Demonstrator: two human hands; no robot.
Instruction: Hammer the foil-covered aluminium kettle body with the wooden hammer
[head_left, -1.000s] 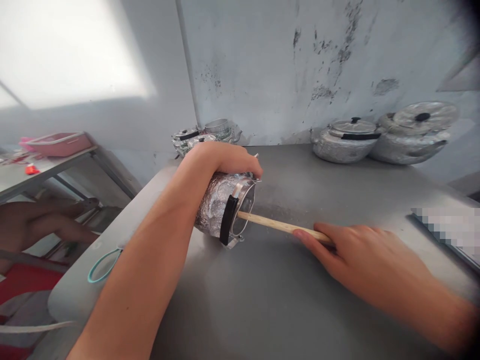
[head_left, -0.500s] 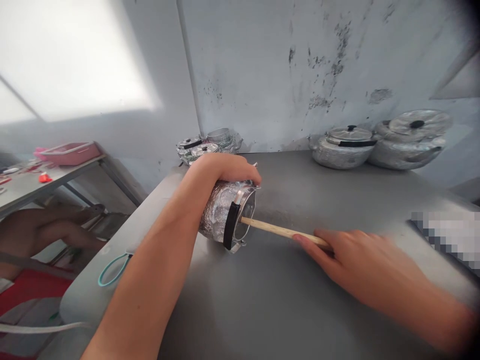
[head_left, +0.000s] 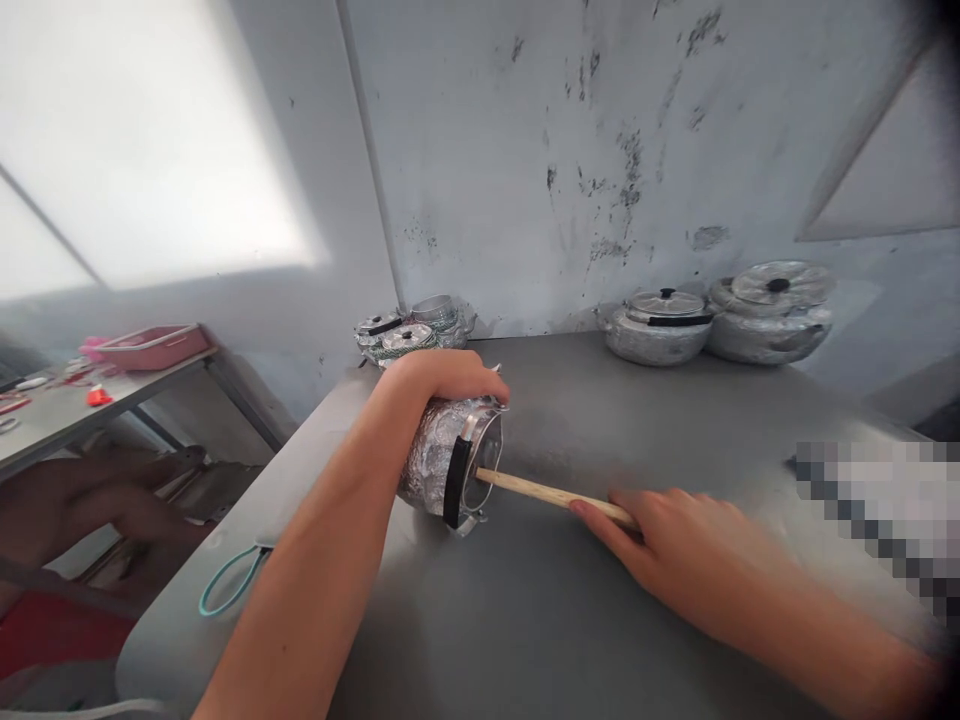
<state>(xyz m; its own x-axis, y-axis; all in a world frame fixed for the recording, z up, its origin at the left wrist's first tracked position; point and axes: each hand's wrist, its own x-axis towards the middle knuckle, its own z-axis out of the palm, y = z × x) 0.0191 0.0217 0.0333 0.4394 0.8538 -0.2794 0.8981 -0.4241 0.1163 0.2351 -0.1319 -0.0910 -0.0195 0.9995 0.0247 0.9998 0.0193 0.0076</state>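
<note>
In the head view, the left forearm slants up and inward, wrist bent, with the left hand (head_left: 469,377) curled over the upper side of a silvery pot (head_left: 435,455) tipped sideways on the grey table (head_left: 525,630). The right hand (head_left: 675,540) grips a wooden stick (head_left: 551,492) reaching into its mouth. Behind, two lidded pots (head_left: 660,337) stand by a stained wall (head_left: 480,150).

Looks like a workshop here: round, silver metal pots (head_left: 656,340) clustered on a smooth grey counter (head_left: 525,620), close by a black-blotched, pale wall (head_left: 465,130)!
</note>
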